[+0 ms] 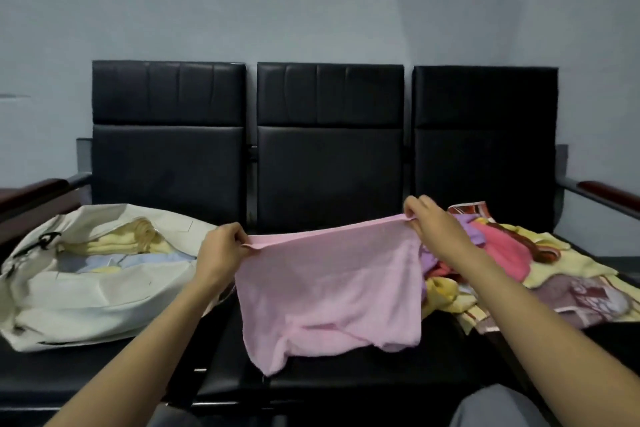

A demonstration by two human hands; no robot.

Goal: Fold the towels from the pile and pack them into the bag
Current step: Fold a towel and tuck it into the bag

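Note:
A pink towel (329, 291) hangs spread out above the middle seat. My left hand (221, 250) pinches its upper left corner and my right hand (429, 222) pinches its upper right corner, so the top edge is stretched taut between them. The lower edge droops onto the seat. On the left seat lies a cream bag (86, 295), open, with folded yellow and pale blue towels (117, 246) inside. The pile of towels (498, 253) in purple, red, yellow and patterned cloth covers the right seat, just behind my right forearm.
A black three-seat bench (329, 156) stands against a grey wall, with dark red armrests (609, 191) at both ends. My grey-trousered knees (491, 409) show at the bottom edge.

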